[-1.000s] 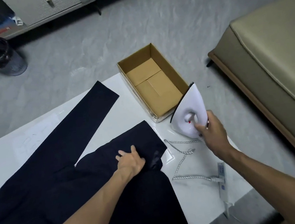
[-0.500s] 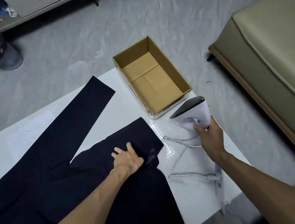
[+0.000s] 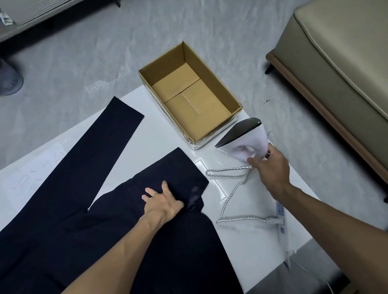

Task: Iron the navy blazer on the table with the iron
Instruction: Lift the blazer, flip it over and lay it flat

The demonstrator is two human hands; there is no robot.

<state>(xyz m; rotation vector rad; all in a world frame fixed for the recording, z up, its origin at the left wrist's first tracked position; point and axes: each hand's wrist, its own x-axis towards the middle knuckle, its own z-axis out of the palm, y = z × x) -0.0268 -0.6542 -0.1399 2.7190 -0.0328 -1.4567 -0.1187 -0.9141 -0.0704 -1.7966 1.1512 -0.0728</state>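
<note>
Guidance for bringing over the white wedge-shaped iron (image 3: 248, 140), gripped by its handle in the curled right hand (image 3: 273, 174) beside the brown cardboard box (image 3: 212, 82): lower soleplate-down onto the navy blazer (image 3: 101, 230) spread on the white table (image 3: 167, 135), clear of the flat-pressing left hand (image 3: 163, 203) and braided grey cord (image 3: 232, 191).

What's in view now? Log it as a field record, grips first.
left grip: flat on navy blazer, pressing it down
right grip: holds white iron with dark soleplate, tilted, off the blazer
blazer: spread on white table, one sleeve stretched outward
cord: braided grey-white cord loops across table to white power strip
box: open brown cardboard box, empty, at table's far corner
</note>
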